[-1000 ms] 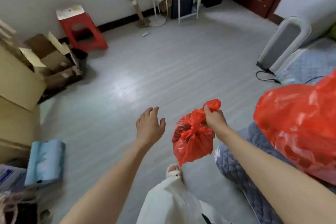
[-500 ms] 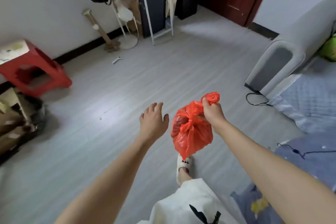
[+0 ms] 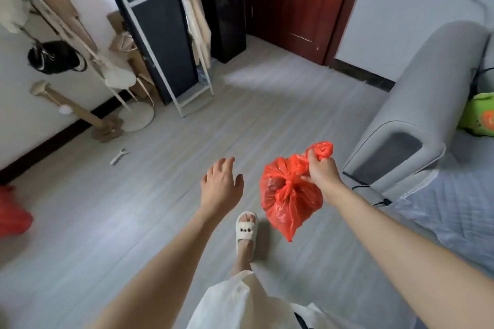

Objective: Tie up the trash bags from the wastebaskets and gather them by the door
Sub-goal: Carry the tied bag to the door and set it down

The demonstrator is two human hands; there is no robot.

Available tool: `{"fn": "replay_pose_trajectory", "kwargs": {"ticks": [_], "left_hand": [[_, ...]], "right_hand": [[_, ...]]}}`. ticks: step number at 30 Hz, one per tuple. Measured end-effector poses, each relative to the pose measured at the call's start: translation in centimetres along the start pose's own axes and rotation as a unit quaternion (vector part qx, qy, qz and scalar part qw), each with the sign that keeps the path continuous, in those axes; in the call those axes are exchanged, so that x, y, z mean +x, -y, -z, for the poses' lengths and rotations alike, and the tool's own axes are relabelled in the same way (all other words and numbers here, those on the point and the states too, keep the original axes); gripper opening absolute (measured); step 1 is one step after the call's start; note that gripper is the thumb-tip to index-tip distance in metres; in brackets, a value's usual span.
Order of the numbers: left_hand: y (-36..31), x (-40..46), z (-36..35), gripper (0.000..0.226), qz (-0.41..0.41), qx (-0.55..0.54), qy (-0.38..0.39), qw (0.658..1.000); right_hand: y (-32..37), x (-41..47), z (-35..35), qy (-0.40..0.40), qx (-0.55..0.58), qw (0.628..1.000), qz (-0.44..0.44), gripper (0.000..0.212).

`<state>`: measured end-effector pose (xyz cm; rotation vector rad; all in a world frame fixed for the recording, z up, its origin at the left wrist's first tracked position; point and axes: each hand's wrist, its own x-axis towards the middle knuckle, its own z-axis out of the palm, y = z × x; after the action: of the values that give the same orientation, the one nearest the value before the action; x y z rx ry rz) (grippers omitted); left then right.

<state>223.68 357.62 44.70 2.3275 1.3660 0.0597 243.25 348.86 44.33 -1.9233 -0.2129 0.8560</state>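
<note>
Inventory, largest item first, every place given relative to the door.

1. Door (image 3: pixel 299 5): dark red, shut, at the far end of the grey floor (image 3: pixel 133 222). I take it for the gathering spot.
2. Sofa (image 3: pixel 417 115): grey, right of the door and nearer me, its arm end facing the walkway.
3. Clothes rack (image 3: pixel 160 43): black panel in a white frame, left of the door.
4. Red trash bag (image 3: pixel 290 195): knotted, hanging clear of the floor, well short of the door and roughly in line with it. Long axis near vertical, the point downward.
5. Right hand (image 3: pixel 322 171): fingers clenched around the bag's twisted top, the loose end poking above the fist. This hand carries the bag and is the one that I judge will set it down.
6. Left hand (image 3: pixel 223 184): empty, fingers loosely spread, just left of the bag and not touching it.
7. Slippered foot (image 3: pixel 246 232): beneath the bag, toe toward the door.

Change from the earlier frames: the door now fills more of the view, while the red stool and cardboard boxes have slid off to the left. Grip and left hand unchanged.
</note>
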Motion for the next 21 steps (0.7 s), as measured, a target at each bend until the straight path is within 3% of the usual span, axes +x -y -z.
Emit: {"fn": "replay_pose_trajectory", "kwargs": {"ticks": [8, 14, 18, 21], "left_hand": [[-7.4, 25.7, 1.5, 0.053, -0.068, 0.001, 0.039, 0.997], [-18.4, 42.4, 1.9, 0.052, -0.154, 0.02, 0.066, 0.986], [-25.9, 52.3, 0.4, 0.053, -0.19, 0.021, 0.072, 0.979], [-31.2, 59.0, -1.3, 0.053, -0.199, 0.02, 0.073, 0.977]], "right_hand": [[10.9, 19.8, 0.4, -0.08, 0.083, 0.992, -0.044, 0.041], [18.9, 33.1, 4.8, -0.13, 0.147, 0.979, -0.06, 0.024], [22.9, 43.0, 7.8, -0.143, 0.172, 0.973, -0.055, 0.035], [24.6, 50.2, 10.8, -0.149, 0.182, 0.97, -0.062, 0.029]]}}
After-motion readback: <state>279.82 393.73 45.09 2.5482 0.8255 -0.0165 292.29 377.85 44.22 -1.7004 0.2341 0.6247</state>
